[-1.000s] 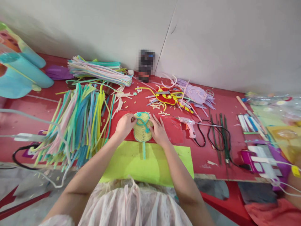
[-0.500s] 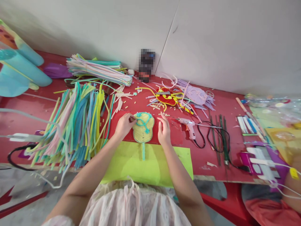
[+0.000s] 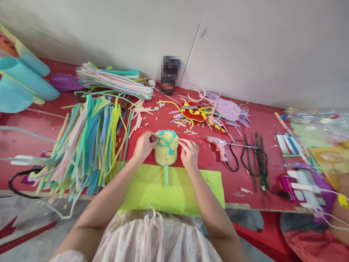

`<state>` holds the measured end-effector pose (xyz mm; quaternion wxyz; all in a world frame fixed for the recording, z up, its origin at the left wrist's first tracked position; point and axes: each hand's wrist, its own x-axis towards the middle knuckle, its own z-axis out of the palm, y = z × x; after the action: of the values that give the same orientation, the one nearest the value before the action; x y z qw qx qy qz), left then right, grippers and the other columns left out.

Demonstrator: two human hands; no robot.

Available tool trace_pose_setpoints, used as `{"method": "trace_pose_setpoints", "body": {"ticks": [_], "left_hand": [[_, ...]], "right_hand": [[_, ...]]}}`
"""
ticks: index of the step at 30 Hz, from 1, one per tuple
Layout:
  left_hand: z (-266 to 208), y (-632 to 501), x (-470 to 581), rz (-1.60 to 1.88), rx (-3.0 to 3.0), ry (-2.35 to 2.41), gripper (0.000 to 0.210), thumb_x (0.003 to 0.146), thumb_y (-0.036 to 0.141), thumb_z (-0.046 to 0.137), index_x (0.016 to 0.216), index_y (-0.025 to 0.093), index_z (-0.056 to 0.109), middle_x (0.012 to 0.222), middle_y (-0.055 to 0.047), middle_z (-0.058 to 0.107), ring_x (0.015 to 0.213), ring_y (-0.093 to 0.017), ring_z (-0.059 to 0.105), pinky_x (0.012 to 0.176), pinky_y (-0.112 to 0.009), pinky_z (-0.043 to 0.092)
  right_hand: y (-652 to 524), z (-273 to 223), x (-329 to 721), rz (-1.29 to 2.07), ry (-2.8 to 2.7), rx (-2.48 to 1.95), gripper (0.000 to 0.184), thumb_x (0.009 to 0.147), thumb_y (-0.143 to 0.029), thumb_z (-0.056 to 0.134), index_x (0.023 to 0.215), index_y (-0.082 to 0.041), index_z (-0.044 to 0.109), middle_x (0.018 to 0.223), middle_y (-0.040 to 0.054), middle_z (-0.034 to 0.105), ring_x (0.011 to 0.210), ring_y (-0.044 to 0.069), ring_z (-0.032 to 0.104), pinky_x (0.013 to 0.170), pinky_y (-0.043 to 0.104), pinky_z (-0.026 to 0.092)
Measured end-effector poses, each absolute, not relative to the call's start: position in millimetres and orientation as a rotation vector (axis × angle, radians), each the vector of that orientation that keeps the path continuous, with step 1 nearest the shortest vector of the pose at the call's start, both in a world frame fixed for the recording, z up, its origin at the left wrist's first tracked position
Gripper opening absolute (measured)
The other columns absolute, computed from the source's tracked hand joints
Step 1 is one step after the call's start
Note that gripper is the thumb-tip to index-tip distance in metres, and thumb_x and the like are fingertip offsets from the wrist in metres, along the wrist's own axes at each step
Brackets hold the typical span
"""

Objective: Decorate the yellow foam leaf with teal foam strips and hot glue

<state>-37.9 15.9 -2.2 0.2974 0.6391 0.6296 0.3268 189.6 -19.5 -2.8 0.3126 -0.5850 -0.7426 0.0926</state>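
Note:
A small hand fan (image 3: 165, 156) made of pale yellow pipe cleaners lies in front of me, with a turquoise rim, curled turquoise decoration and a straight turquoise handle pointing towards me. My left hand (image 3: 145, 146) pinches its upper left edge between thumb and fingertips. On the opposite side, my right hand (image 3: 189, 153) has its thumb and index finger closed at the upper right edge. The fan's handle lies over a lime-green sheet (image 3: 196, 189), while its head is over the red tabletop.
Pipe cleaner bundles (image 3: 92, 142) fill the left side. A pink glue gun (image 3: 220, 145) with a black cord lies to the right, near dark green stems (image 3: 259, 160). Behind are a red-and-yellow fan (image 3: 193, 114) and a lilac one (image 3: 228, 110). Another person's arm (image 3: 339, 214) shows at far right.
My right hand has moved left from beside the fan, and its fingers have closed at the fan's right edge. My left hand keeps its pinch on the left edge.

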Motion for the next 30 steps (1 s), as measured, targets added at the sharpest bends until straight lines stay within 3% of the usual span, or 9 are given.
{"method": "trace_pose_setpoints", "body": {"ticks": [14, 20, 23, 30], "left_hand": [[14, 14, -35, 0.804, 1.817, 1.676, 0.005, 0.077, 0.023, 0.059, 0.079, 0.019, 0.06, 0.076, 0.0, 0.056, 0.069, -0.013, 0.053, 0.067, -0.025, 0.043], [26, 12, -30, 0.634, 1.945, 1.791, 0.006, 0.079, 0.023, 0.058, 0.078, 0.019, 0.062, 0.08, -0.004, 0.061, 0.077, -0.018, 0.057, 0.07, -0.028, 0.043], [30, 10, -27, 0.568, 1.992, 1.851, 0.008, 0.082, 0.024, 0.056, 0.08, 0.019, 0.062, 0.083, -0.005, 0.062, 0.08, -0.02, 0.057, 0.071, -0.029, 0.042], [34, 8, -21, 0.537, 2.089, 1.881, 0.011, 0.084, 0.021, 0.052, 0.081, 0.018, 0.061, 0.083, -0.007, 0.062, 0.081, -0.021, 0.058, 0.076, -0.031, 0.042]], "right_hand": [[-24, -1, 185, 0.236, -2.024, -1.542, 0.043, 0.09, -0.011, 0.036, 0.122, -0.027, 0.06, 0.123, 0.0041, 0.061, 0.114, 0.021, 0.052, 0.098, 0.039, 0.037], [-24, 8, 177, 0.243, -2.223, -1.435, 0.048, 0.096, -0.027, 0.034, 0.144, -0.026, 0.033, 0.149, 0.0022, 0.037, 0.14, 0.02, 0.028, 0.114, 0.045, 0.021], [-22, 11, 175, 0.292, -2.242, -1.442, 0.052, 0.097, -0.033, 0.032, 0.147, -0.023, 0.024, 0.15, 0.0034, 0.035, 0.143, 0.019, 0.021, 0.117, 0.047, 0.014], [-21, 11, 174, 0.292, -2.265, -1.448, 0.043, 0.098, -0.033, 0.031, 0.139, -0.022, 0.039, 0.147, 0.0044, 0.039, 0.143, 0.019, 0.02, 0.117, 0.05, 0.013]]}}
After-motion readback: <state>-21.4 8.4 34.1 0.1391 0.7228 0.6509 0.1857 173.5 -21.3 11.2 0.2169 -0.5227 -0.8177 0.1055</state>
